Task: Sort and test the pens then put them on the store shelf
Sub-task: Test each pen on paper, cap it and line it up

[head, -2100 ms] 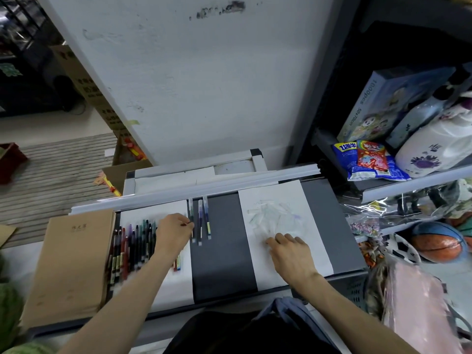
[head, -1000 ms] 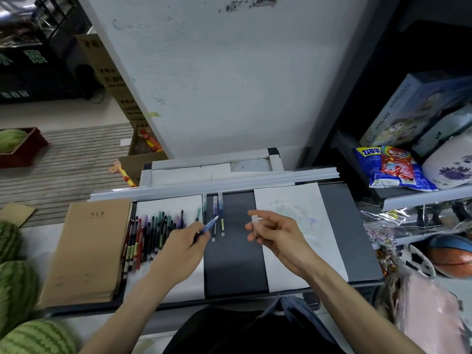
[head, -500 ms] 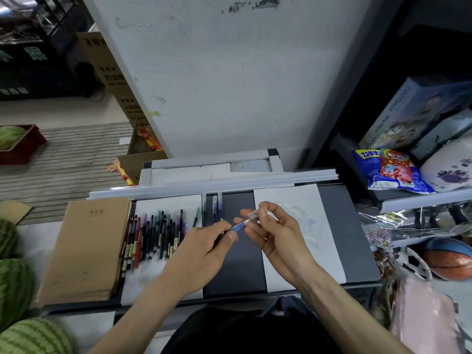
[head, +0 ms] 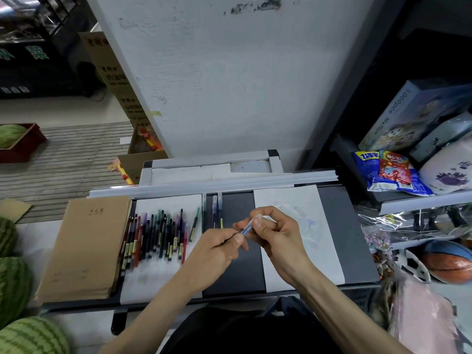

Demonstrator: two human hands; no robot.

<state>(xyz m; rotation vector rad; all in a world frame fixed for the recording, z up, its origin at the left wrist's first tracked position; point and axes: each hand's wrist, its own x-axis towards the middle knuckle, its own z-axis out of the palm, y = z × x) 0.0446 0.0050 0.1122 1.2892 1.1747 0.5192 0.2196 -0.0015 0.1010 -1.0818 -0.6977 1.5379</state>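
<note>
Above the dark worktop (head: 229, 272), a blue pen (head: 247, 228) is held between both hands. Its lower barrel is gripped in the curled fingers of the left hand (head: 217, 247), and its clear upper end is pinched by the right hand (head: 278, 233). A faintly scribbled white sheet (head: 327, 251) is laid beneath the right hand. To the left, a row of coloured pens (head: 158, 236) is spread beside brown notebooks (head: 86, 241). Farther back, three pens (head: 214, 210) are lined up on the bare worktop.
</note>
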